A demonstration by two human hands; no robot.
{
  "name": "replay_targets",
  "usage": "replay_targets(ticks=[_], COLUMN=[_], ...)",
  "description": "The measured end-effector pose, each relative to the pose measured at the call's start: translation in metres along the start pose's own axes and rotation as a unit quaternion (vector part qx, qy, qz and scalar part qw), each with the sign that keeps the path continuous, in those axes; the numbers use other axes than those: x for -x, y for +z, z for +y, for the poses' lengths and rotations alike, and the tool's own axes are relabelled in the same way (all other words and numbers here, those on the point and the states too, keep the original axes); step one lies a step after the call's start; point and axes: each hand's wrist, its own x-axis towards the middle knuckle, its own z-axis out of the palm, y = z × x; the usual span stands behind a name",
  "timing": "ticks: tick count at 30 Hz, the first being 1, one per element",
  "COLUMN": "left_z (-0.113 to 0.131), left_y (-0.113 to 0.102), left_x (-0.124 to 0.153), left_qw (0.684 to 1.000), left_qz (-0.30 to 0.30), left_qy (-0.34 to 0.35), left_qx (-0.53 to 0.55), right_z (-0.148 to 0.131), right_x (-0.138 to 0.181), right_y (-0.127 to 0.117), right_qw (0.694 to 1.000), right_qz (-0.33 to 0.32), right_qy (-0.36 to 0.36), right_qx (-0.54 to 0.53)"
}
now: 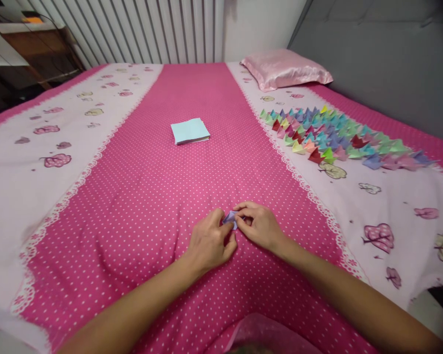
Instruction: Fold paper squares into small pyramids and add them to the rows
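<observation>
A small folded piece of lavender paper (230, 217) is held between both hands, low over the pink dotted bedspread (162, 196). My left hand (211, 241) pinches its left side with thumb and fingers. From the right, my right hand (259, 223) grips the other side, fingertips close to those of the left. The fingers hide much of the paper, so its exact folded shape cannot be made out. Farther off, a stack of light blue square paper sheets (190, 130) lies on the bedspread.
Several rows of small folded paper boats (328, 132) in many colours stand to the right. A pink satin pillow (284, 69) lies at the far right, by a grey padded headboard (384, 64). A white ribbed radiator (151, 29) stands behind the bed.
</observation>
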Motion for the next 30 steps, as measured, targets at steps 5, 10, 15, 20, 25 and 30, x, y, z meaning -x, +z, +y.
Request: replay_targets(ticks=[5,10,15,20,25,30], left_z=[0.003,-0.002,-0.008,-0.009,-0.007,-0.002], left_y=[-0.006,-0.011,-0.015,-0.008,0.001,-0.001], left_x=[-0.004,-0.008,-0.009,-0.008,-0.012,-0.015], left_qw=[0.998,0.993,0.991,0.995,0.991,0.982], left_qz=[-0.032,-0.057,-0.041,0.005,0.037,0.037], left_qy=[-0.057,-0.082,-0.076,-0.073,-0.112,-0.158], left_qx=[0.024,0.061,0.105,0.065,0.067,0.093], right_z=[0.002,0.001,0.002,0.0,-0.006,-0.009], right_x=[0.001,0.003,0.005,0.005,0.005,0.006], right_y=[-0.001,0.001,0.005,0.01,0.011,0.011], right_qw=[0.999,0.998,0.998,0.999,0.999,0.998], right_qz=[-0.014,-0.003,0.021,0.039,0.039,0.025], right_qy=[-0.036,-0.061,-0.058,-0.027,0.012,0.034], right_qx=[0.001,0.002,0.007,0.018,0.032,0.043])
